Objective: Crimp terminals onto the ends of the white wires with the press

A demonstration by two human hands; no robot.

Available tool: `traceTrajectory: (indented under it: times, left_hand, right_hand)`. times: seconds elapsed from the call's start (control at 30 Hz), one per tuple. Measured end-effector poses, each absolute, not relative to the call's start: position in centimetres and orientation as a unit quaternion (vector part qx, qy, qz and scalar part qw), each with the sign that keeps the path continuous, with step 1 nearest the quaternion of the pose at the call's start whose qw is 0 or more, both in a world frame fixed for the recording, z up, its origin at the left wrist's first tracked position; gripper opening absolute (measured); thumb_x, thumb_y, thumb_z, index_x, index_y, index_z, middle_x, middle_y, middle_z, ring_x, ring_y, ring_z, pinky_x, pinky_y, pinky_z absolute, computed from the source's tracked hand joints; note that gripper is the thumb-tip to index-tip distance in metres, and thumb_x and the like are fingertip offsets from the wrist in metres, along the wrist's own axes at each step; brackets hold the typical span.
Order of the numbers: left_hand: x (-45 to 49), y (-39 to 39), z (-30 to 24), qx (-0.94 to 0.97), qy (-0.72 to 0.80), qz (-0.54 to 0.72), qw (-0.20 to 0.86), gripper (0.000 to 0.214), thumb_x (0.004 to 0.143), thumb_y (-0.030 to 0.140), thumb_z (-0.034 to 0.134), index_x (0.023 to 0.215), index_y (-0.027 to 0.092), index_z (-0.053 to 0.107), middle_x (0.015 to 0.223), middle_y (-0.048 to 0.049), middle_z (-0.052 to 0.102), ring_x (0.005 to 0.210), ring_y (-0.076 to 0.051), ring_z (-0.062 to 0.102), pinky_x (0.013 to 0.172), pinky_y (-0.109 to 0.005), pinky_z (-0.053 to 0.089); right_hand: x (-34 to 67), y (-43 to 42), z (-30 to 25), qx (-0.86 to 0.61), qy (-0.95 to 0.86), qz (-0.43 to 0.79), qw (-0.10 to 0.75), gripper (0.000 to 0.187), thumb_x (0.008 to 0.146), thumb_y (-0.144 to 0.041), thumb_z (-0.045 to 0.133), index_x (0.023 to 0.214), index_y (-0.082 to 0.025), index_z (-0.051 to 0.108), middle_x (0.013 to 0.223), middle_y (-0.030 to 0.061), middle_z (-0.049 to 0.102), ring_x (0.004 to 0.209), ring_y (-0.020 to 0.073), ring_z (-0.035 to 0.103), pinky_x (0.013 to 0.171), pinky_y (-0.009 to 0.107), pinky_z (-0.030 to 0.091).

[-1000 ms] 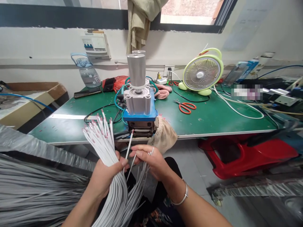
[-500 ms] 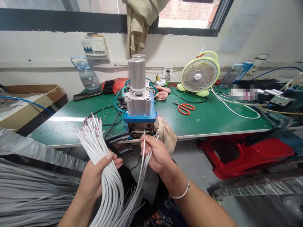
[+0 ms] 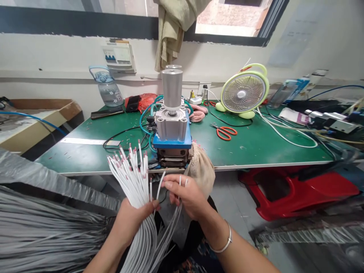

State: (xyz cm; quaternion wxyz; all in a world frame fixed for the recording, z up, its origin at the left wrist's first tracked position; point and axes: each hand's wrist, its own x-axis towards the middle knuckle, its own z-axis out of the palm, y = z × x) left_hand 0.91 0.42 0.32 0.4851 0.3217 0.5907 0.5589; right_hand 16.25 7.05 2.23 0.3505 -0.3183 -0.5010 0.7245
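Holding the bunch of white wires [image 3: 135, 178] tight in the left hand [image 3: 133, 220], the right hand [image 3: 186, 195] pinches maybe three wires below the press [image 3: 172, 131]. Best pick one, tip straight.

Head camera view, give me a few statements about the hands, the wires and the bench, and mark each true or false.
1. The left hand grips a bundle of white wires. True.
2. The right hand is empty. False: it holds a few white wires.
3. Orange-handled scissors lie on the green table. True.
4. The fan stands on the floor. False: it stands on the table.
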Motion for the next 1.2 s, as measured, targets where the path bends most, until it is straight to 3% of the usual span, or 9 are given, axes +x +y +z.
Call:
traceTrajectory:
  times: [0.1, 0.23, 0.5, 0.67, 0.8, 0.9, 1.07, 1.2]
  left_hand:
    - [0.8, 0.5, 0.7, 0.388, 0.627, 0.518, 0.433, 0.023, 0.051, 0.021, 0.077, 0.071, 0.013, 0.068, 0.071, -0.0056, 0.068, 0.070, -0.022, 0.061, 0.074, -0.035, 0.049]
    - [0.4, 0.4, 1.4, 0.262, 0.596, 0.578, 0.492, 0.027, 0.051, 0.025, 0.078, 0.069, 0.013, 0.062, 0.057, -0.0011, 0.064, 0.054, -0.019, 0.062, 0.059, -0.032, 0.052]
    - [-1.1, 0.9, 3.1, 0.133, 0.546, 0.666, 0.490, 0.030, 0.053, 0.011, 0.074, 0.078, 0.016, 0.057, 0.053, 0.0016, 0.064, 0.047, -0.015, 0.063, 0.051, -0.025, 0.054]
    - [-1.0, 0.6, 2.6, 0.093, 0.523, 0.636, 0.560, 0.031, 0.051, 0.008, 0.075, 0.078, 0.014, 0.060, 0.060, -0.0005, 0.066, 0.058, -0.019, 0.066, 0.058, -0.031, 0.056]
    - [-0.3, 0.4, 1.8, 0.112, 0.538, 0.606, 0.575, 0.029, 0.051, 0.012, 0.078, 0.074, 0.013, 0.059, 0.061, -0.0017, 0.066, 0.057, -0.018, 0.065, 0.058, -0.030, 0.055]
    - [0.2, 0.4, 1.1, 0.149, 0.533, 0.610, 0.568, 0.029, 0.050, 0.015, 0.079, 0.069, 0.015, 0.057, 0.058, 0.0014, 0.063, 0.054, -0.016, 0.063, 0.056, -0.027, 0.053]
    - [0.7, 0.5, 0.4, 0.303, 0.559, 0.580, 0.510, 0.022, 0.055, 0.022, 0.076, 0.069, 0.015, 0.062, 0.059, 0.0009, 0.064, 0.055, -0.016, 0.061, 0.062, -0.029, 0.050]
    - [0.7, 0.5, 1.2, 0.406, 0.615, 0.528, 0.422, 0.020, 0.055, 0.022, 0.076, 0.072, 0.014, 0.067, 0.073, -0.0050, 0.070, 0.071, -0.020, 0.064, 0.072, -0.028, 0.049]
  right_hand:
    - [15.5, 7.2, 2.0, -0.325, -0.495, 0.722, 0.358, 0.025, 0.072, -0.039, 0.063, 0.065, -0.015, 0.064, 0.045, -0.0015, 0.049, 0.035, 0.0041, 0.032, 0.037, 0.021, 0.017]
    - [15.2, 7.7, 2.6, -0.326, -0.380, 0.762, 0.410, 0.021, 0.070, -0.034, 0.063, 0.071, -0.012, 0.062, 0.058, -0.0003, 0.057, 0.032, 0.0014, 0.034, 0.033, 0.018, 0.014]
    - [14.8, 8.3, 4.2, -0.294, -0.177, 0.830, 0.440, 0.015, 0.067, -0.023, 0.062, 0.060, -0.014, 0.052, 0.048, -0.0057, 0.046, 0.033, 0.0021, 0.032, 0.032, 0.017, 0.024]
    - [15.4, 8.1, 3.8, -0.303, -0.263, 0.794, 0.457, 0.017, 0.070, -0.031, 0.065, 0.064, -0.017, 0.058, 0.056, -0.0017, 0.053, 0.037, 0.0046, 0.039, 0.035, 0.019, 0.031]
    - [16.9, 7.7, 3.4, -0.302, -0.390, 0.778, 0.389, 0.020, 0.069, -0.036, 0.067, 0.064, -0.017, 0.061, 0.055, 0.0001, 0.055, 0.038, 0.0063, 0.040, 0.037, 0.020, 0.032]
    - [17.6, 7.4, 3.4, -0.280, -0.450, 0.773, 0.349, 0.014, 0.070, -0.031, 0.065, 0.068, -0.017, 0.065, 0.060, 0.0020, 0.058, 0.052, 0.0108, 0.052, 0.050, 0.023, 0.041]
    - [16.6, 6.6, 2.9, -0.301, -0.482, 0.747, 0.345, 0.011, 0.071, -0.032, 0.064, 0.076, -0.022, 0.067, 0.061, -0.0009, 0.058, 0.043, 0.0073, 0.041, 0.040, 0.021, 0.032]
    - [15.2, 6.2, 2.7, -0.297, -0.558, 0.696, 0.339, 0.021, 0.074, -0.035, 0.062, 0.064, -0.017, 0.066, 0.064, 0.0024, 0.061, 0.050, 0.0092, 0.049, 0.044, 0.021, 0.036]
